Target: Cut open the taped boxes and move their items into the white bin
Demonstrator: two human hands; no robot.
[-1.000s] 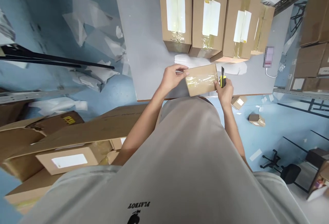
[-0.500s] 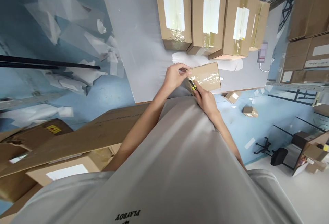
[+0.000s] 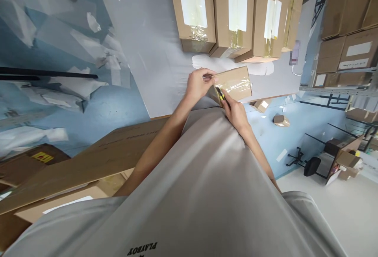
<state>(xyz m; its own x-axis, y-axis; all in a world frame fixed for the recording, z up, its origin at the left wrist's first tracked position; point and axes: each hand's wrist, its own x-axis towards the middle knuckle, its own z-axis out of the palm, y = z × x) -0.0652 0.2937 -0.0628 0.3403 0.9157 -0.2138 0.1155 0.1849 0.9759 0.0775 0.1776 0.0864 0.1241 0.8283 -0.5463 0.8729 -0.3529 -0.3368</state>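
A small cardboard box [image 3: 234, 80] with clear tape across it lies at the near edge of the grey table [image 3: 141, 52], close to my body. My left hand [image 3: 198, 83] pinches the box's left end between thumb and fingers. In my right hand [image 3: 237, 114] is a black and yellow utility knife [image 3: 221, 95], its tip at the lower left edge of the box. Whether the blade is in the tape I cannot tell. White paper [image 3: 203, 63] lies flat just behind the box.
Several taped cartons [image 3: 233, 17] with white labels stand along the back of the table. A large open carton [image 3: 118, 143] is beside me at lower left. Small boxes [image 3: 281, 121] and loose paper [image 3: 93, 23] lie on the blue floor. Stacked boxes [image 3: 356, 50] fill a rack at right.
The camera view has shifted, so the table and cartons appear a little further left and up. Both hands keep their hold on the box and the knife.
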